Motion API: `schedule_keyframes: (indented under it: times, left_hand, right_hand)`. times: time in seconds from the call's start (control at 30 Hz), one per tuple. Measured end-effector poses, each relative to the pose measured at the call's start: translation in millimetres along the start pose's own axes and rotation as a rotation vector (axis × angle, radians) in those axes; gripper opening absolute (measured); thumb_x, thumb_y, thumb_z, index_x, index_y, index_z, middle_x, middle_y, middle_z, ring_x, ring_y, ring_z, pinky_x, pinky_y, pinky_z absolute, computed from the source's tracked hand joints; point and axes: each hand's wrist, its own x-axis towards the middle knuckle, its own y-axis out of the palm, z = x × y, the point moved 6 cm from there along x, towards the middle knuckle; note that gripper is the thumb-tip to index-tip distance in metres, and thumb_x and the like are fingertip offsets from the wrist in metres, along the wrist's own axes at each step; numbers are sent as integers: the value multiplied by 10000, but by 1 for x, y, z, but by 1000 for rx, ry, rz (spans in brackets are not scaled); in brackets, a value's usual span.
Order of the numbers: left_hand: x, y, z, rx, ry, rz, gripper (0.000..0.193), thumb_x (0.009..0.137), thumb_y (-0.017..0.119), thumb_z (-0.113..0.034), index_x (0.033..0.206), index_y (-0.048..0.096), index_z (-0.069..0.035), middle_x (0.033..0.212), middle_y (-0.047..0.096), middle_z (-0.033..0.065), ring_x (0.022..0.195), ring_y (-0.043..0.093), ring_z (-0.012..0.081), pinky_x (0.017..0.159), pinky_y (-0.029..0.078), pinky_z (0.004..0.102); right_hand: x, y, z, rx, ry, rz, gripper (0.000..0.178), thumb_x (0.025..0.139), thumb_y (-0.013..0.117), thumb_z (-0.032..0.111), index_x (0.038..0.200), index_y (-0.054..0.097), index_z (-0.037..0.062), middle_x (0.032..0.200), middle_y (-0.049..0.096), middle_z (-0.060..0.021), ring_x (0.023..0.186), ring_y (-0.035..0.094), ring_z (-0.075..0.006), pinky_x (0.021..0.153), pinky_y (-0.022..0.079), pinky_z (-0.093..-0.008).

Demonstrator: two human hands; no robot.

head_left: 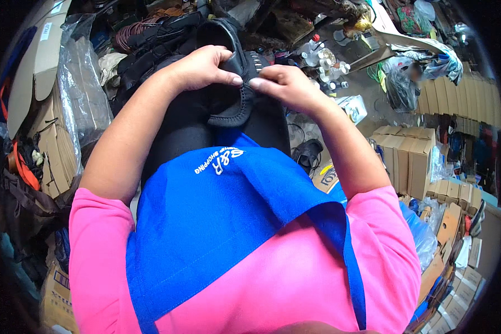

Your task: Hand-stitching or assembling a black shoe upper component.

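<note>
A black shoe upper [232,119], with a line of stitching along its curved edge, is held up over my lap. My left hand [201,68] grips it from the left, the thumb lying on its inner side and the fingers partly hidden behind the rim. From the other side my right hand [288,87] pinches its stitched edge between thumb and curled fingers. The two thumb tips almost meet at the seam. Below hangs my blue apron [206,206], over a pink top. Whether a needle or thread is in my fingers is too small to make out.
Dark shoe pieces [145,69] are heaped beyond my left forearm. Several small bottles [324,61] stand on the floor at the far right. Stacked cardboard boxes [409,158] line the right side. At the left are cardboard sheets [47,61] and clear plastic wrap [86,94].
</note>
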Motion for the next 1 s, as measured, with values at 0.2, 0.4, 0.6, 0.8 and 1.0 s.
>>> schedule_keyframes:
  times: [0.2,0.4,0.6,0.8,1.0]
  left_hand:
    - [-2,-1,-4,148,77,-103,292,755,736,-210,938,631,-8,897,592,91,919,554,219,855,432,332]
    - [-5,-2,-7,263,71,-155,292,762,732,-221,936,623,-14,911,548,101,930,542,235,856,431,338]
    - [-9,-8,3,206,-13,-155,342,754,742,-241,967,609,-9,973,527,105,968,533,245,882,420,339]
    - [-47,-22,-22,288,91,-612,578,675,778,-265,1151,544,-37,1149,534,139,1116,517,287,969,398,348]
    - [-74,-6,-29,425,-5,-485,392,698,719,-84,1059,573,-37,1042,555,119,990,564,310,856,460,358]
  right_hand:
    - [-3,2,27,-233,-203,155,282,833,585,216,729,510,-35,649,483,-202,581,506,-274,578,409,-401]
    - [-34,-12,22,-18,-189,5,272,842,585,199,726,506,-33,630,439,-151,595,467,-212,571,391,-364]
    - [-49,-52,21,448,-76,-157,219,907,591,182,967,655,-19,882,631,-4,858,572,-102,785,445,-249]
    - [-30,-31,23,180,-219,-206,194,860,620,89,1039,687,53,875,591,-39,852,561,-130,773,443,-257]
    - [-23,-15,27,-172,-239,-189,237,775,626,65,998,702,90,807,590,-108,752,615,-248,683,490,-328]
